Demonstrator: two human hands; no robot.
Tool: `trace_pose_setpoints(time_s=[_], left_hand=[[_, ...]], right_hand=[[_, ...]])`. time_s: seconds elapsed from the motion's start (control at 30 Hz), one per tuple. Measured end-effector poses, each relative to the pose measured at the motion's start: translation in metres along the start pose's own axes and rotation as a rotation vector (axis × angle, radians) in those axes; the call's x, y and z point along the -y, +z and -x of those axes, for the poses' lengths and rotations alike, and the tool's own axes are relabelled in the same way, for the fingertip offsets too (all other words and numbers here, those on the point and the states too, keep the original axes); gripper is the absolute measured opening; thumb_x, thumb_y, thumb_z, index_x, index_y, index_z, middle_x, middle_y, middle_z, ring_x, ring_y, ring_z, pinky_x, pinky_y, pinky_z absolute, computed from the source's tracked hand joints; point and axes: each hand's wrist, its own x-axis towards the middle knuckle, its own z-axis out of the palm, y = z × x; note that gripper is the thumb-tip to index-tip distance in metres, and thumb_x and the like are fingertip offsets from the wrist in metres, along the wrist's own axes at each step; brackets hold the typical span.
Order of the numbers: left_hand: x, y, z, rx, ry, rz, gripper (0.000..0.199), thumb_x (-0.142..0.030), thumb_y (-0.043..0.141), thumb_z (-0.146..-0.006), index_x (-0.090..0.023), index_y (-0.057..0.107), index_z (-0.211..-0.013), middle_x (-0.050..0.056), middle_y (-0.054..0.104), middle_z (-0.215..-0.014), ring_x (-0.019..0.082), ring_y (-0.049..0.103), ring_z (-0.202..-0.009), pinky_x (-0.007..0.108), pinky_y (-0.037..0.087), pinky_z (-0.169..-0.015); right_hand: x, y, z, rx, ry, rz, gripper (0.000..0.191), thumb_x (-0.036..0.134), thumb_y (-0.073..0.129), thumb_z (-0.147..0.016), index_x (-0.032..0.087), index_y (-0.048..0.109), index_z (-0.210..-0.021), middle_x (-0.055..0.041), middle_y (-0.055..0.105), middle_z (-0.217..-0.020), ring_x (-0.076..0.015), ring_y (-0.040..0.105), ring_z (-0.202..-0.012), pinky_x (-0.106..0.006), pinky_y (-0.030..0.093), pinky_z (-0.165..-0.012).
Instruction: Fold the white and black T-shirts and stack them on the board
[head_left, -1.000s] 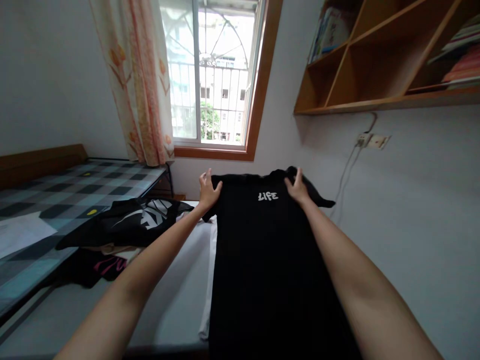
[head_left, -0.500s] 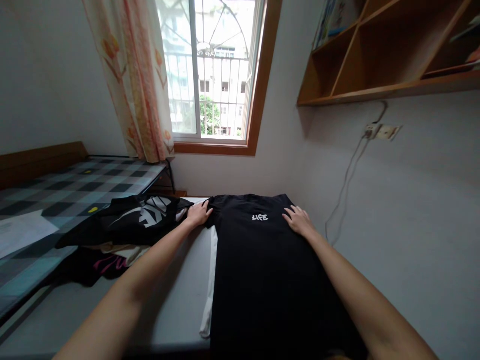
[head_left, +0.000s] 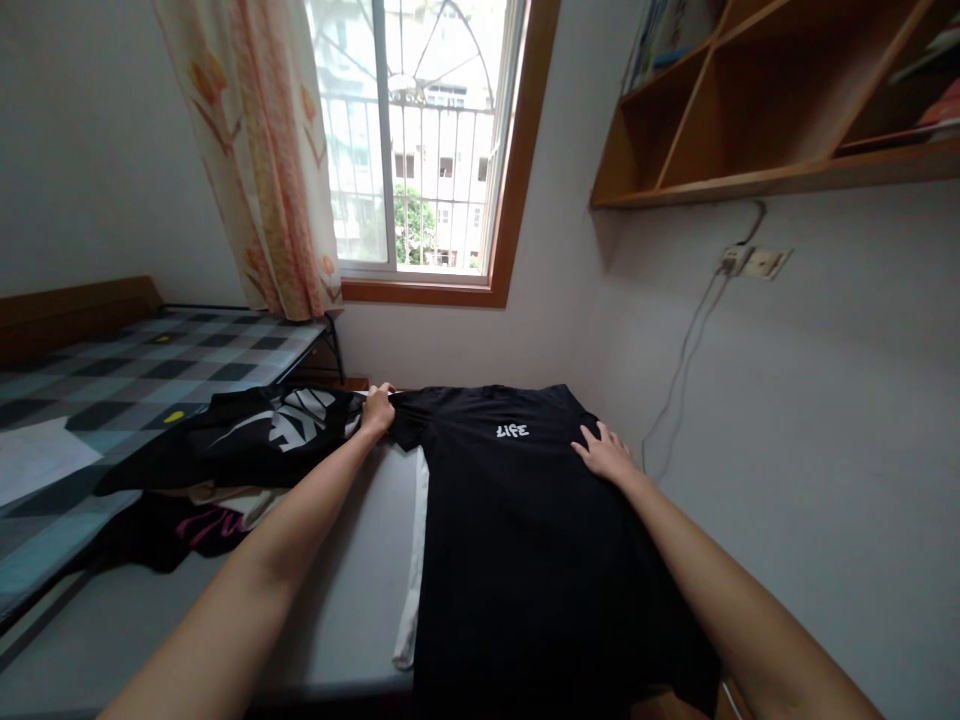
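Observation:
A black T-shirt (head_left: pixel 510 540) with small white lettering near its neckline lies spread out in front of me. My left hand (head_left: pixel 379 411) is closed on the end of its left sleeve, which is stretched outward. On the opposite shoulder rests my right hand (head_left: pixel 604 453), fingers spread over the fabric. A white strip (head_left: pixel 412 570), perhaps cloth, shows along the shirt's left side. Just left of my left hand is a pile of clothes, topped by a black garment (head_left: pixel 247 435) with a large grey-white print.
The light grey tabletop (head_left: pixel 352 600) shows beneath the shirt. A bed with a checked cover (head_left: pixel 217 345) and a sheet of paper (head_left: pixel 41 460) are at left. Wooden shelves (head_left: pixel 780 110) hang above right, over a wall socket (head_left: pixel 754 262) with a dangling cord. A barred window is ahead.
My left hand has moved left and closed on the sleeve, pulling it out straighter. My right hand has shifted slightly down and outward at the shoulder. The view has tilted a little.

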Motion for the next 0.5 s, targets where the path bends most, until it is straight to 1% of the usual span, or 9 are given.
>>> trace_pose_setpoints(time_s=[0.1, 0.17, 0.23, 0.27, 0.3, 0.33, 0.37, 0.43, 0.5], left_hand=[[0.003, -0.003, 0.003, -0.008, -0.018, 0.008, 0.035, -0.01, 0.043, -0.087, -0.018, 0.058, -0.117, 0.014, 0.057, -0.114, 0.024, 0.061, -0.101, 0.031, 0.048, -0.082], [0.0, -0.005, 0.01, -0.038, 0.027, 0.001, 0.033, -0.012, 0.047, -0.085, -0.02, 0.061, -0.114, 0.013, 0.056, -0.117, 0.025, 0.058, -0.107, 0.033, 0.046, -0.087], [-0.006, -0.007, 0.021, -0.097, 0.137, 0.005, 0.03, -0.014, 0.052, -0.084, -0.022, 0.063, -0.111, 0.012, 0.055, -0.119, 0.027, 0.053, -0.113, 0.035, 0.043, -0.093], [-0.009, -0.008, 0.027, -0.104, 0.206, 0.028, 0.028, -0.016, 0.054, -0.083, -0.021, 0.063, -0.109, 0.011, 0.056, -0.117, 0.027, 0.053, -0.112, 0.035, 0.043, -0.093], [-0.011, -0.01, 0.035, -0.078, 0.278, 0.071, 0.026, -0.017, 0.056, -0.081, -0.021, 0.064, -0.106, 0.01, 0.058, -0.112, 0.026, 0.056, -0.107, 0.035, 0.044, -0.09], [-0.013, -0.012, 0.043, -0.013, 0.343, 0.132, 0.022, -0.019, 0.058, -0.08, -0.02, 0.065, -0.102, 0.009, 0.061, -0.104, 0.023, 0.058, -0.098, 0.033, 0.046, -0.085], [-0.014, -0.015, 0.053, 0.084, 0.398, 0.205, 0.018, -0.021, 0.059, -0.08, -0.019, 0.065, -0.097, 0.006, 0.062, -0.095, 0.02, 0.06, -0.088, 0.03, 0.046, -0.078], [-0.012, -0.023, 0.073, 0.302, 0.489, 0.342, 0.013, -0.027, 0.061, -0.08, -0.017, 0.065, -0.086, 0.002, 0.062, -0.079, 0.016, 0.058, -0.073, 0.025, 0.044, -0.066], [-0.007, -0.033, 0.095, 0.498, 0.573, 0.432, 0.019, -0.035, 0.063, -0.08, -0.015, 0.065, -0.08, 0.001, 0.061, -0.072, 0.013, 0.056, -0.067, 0.023, 0.041, -0.061]], right_hand=[[0.001, 0.007, 0.002, -0.02, 0.006, 0.028, 0.063, 0.053, 0.022, -0.096, 0.022, 0.034, -0.149, -0.016, 0.023, -0.156, -0.0344, 0.03, -0.138, -0.05, 0.03, -0.107], [0.002, 0.008, 0.002, -0.031, 0.0, 0.031, 0.063, 0.053, 0.022, -0.095, 0.022, 0.035, -0.148, -0.0162, 0.024, -0.156, -0.0348, 0.03, -0.138, -0.05, 0.03, -0.106], [0.003, 0.008, 0.004, -0.048, -0.011, 0.033, 0.062, 0.052, 0.023, -0.095, 0.021, 0.037, -0.147, -0.0171, 0.025, -0.155, -0.0354, 0.031, -0.137, -0.05, 0.031, -0.105], [0.003, 0.008, 0.005, -0.064, -0.015, 0.035, 0.062, 0.052, 0.023, -0.096, 0.02, 0.038, -0.147, -0.0175, 0.026, -0.154, -0.0356, 0.032, -0.137, -0.05, 0.032, -0.105], [0.004, 0.008, 0.007, -0.09, -0.019, 0.04, 0.061, 0.051, 0.024, -0.096, 0.02, 0.039, -0.146, -0.0178, 0.027, -0.154, -0.0357, 0.032, -0.136, -0.05, 0.032, -0.104], [0.004, 0.007, 0.01, -0.123, -0.025, 0.048, 0.06, 0.05, 0.026, -0.096, 0.019, 0.04, -0.145, -0.0181, 0.028, -0.153, -0.0357, 0.033, -0.135, -0.049, 0.033, -0.104], [0.004, 0.006, 0.014, -0.163, -0.035, 0.058, 0.058, 0.048, 0.029, -0.096, 0.019, 0.042, -0.144, -0.0183, 0.03, -0.152, -0.0354, 0.033, -0.134, -0.049, 0.034, -0.103], [0.003, 0.001, 0.022, -0.243, -0.074, 0.079, 0.053, 0.044, 0.036, -0.094, 0.018, 0.047, -0.139, -0.0189, 0.035, -0.147, -0.0347, 0.036, -0.131, -0.048, 0.036, -0.1], [-0.001, -0.008, 0.032, -0.289, -0.133, 0.092, 0.044, 0.04, 0.044, -0.092, 0.018, 0.055, -0.129, -0.0198, 0.045, -0.137, -0.0337, 0.043, -0.123, -0.045, 0.039, -0.096]])
